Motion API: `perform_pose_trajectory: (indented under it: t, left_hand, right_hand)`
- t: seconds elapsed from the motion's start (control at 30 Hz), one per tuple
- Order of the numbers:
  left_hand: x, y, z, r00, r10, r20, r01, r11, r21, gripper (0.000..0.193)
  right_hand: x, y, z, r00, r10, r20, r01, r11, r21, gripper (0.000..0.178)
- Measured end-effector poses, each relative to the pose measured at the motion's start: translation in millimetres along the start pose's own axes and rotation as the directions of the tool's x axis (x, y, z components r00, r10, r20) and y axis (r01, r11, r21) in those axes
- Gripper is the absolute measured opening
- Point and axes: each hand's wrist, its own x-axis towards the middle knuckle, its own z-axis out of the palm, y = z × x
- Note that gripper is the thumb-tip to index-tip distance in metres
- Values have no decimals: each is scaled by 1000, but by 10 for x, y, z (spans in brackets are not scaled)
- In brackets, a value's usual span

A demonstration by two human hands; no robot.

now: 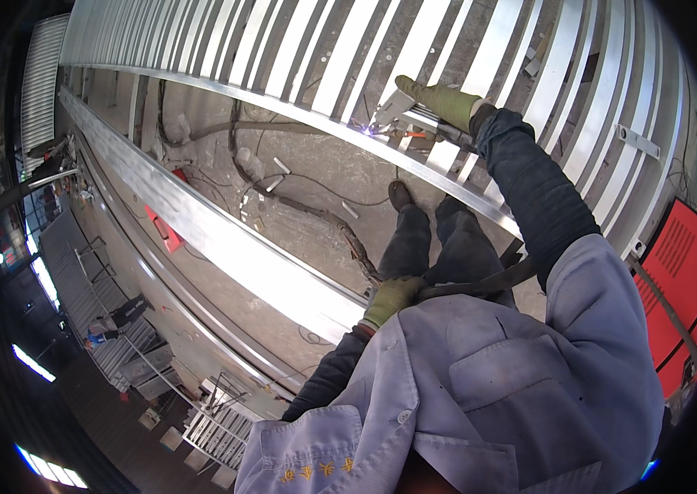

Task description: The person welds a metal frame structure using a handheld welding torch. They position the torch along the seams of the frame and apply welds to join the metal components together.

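My right hand [447,103], in a green work glove, is closed around a grey welding torch [439,129] with an orange part near its front. A small bright arc [370,129] with sparks glows at the torch's front, against the edge rail [319,119] of a slatted metal frame [439,33]. A pale grey plate-like piece [395,107] sits just under the gloved fingers; whether it belongs to the torch I cannot tell. Low by my waist, my left hand [393,300], also gloved in green, is closed on a thick dark cable [480,286].
A long bright metal beam [225,235] runs along my left. Cables [307,206] and short white rods [281,165] lie on the concrete floor between beam and frame. A red slotted metal box [678,272] stands at right. Another person [105,336] is far off at left.
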Motion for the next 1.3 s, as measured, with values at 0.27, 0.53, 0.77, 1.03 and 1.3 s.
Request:
perform_pose_trajectory:
  t: [0.27,0.53,0.77,1.03,1.3]
  left_hand:
    - [55,-5,20,1000,-2,14,2,1000,25,28]
    - [84,64,-33,1000,29,11,-29,1000,-7,29]
    - [128,8,22,998,64,-21,-64,998,8,37]
    - [156,72,-23,996,82,-18,-81,996,24,31]
    - [173,116,-61,998,64,6,-64,997,40,27]
  right_hand:
    - [29,282,6,992,-117,49,125,963,-238,69]
    - [-208,222,-26,998,6,57,-24,946,324,85]
    - [-325,230,-11,997,20,70,-47,911,410,101]
    - [-340,375,74,998,-19,-60,44,891,451,114]
    - [-314,492,148,989,10,-146,57,892,448,115]
